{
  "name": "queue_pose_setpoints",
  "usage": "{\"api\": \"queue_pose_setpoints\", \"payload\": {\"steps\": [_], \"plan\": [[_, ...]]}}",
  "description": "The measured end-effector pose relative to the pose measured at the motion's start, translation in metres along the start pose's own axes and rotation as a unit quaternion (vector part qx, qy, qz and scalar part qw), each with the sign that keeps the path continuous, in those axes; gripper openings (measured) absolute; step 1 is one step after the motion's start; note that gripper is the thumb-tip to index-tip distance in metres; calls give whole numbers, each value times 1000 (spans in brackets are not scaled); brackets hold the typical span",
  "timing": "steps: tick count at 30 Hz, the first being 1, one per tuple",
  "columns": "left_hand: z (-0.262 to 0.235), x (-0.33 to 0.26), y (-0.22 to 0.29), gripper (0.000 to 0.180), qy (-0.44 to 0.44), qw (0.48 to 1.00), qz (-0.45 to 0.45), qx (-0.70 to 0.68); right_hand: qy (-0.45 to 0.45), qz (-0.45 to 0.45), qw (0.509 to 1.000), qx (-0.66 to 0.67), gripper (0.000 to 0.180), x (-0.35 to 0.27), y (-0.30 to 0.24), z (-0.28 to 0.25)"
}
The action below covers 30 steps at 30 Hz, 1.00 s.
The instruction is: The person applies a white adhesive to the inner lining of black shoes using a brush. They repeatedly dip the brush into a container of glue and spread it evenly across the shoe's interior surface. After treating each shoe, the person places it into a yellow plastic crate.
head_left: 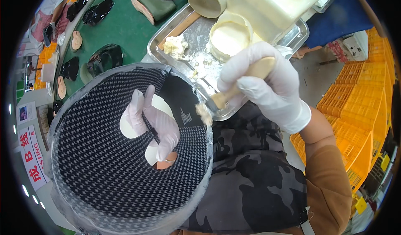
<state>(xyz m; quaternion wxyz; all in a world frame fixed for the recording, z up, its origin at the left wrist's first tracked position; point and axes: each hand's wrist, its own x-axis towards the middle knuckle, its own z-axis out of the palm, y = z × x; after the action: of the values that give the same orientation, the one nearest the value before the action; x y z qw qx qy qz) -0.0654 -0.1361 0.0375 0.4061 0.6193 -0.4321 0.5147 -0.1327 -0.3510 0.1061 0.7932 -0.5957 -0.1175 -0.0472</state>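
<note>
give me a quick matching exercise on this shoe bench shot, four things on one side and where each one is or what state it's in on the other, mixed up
Things:
1. brush
2. steel tray
3. houndstooth shoe upper
4. orange crates

Places or states:
A. stacked on the floor at the person's right
B. held from inside by the gloved left hand
C. gripped in the gloved right hand, bristles loaded with pale paste
D. lying on the green bench, smeared with white paste

Pairs: 1-C, 2-D, 3-B, 4-A
</note>
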Motion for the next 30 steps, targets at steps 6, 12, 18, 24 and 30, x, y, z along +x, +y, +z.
{"api": "queue_pose_setpoints", "payload": {"steps": [6, 12, 18, 24, 30], "plan": [[1, -2, 5, 54, 4, 998, -41, -40, 45, -163, 982, -81, 21, 18, 33, 3], [-5, -22, 16, 61, 128, 897, -332, -263, 77, -253, 955, -135, 20, 19, 31, -21], [-4, 2, 26, 75, 224, 570, -598, -517, 179, -203, 962, -37, 19, 0, 62, -36], [1, -8, 31, 74, 232, 432, -595, -637, 273, -15, 961, -41, 19, -12, 60, -33], [0, -10, 33, 78, 217, 434, -559, -672, 318, -207, 841, -385, 23, -28, 33, -58]]}}
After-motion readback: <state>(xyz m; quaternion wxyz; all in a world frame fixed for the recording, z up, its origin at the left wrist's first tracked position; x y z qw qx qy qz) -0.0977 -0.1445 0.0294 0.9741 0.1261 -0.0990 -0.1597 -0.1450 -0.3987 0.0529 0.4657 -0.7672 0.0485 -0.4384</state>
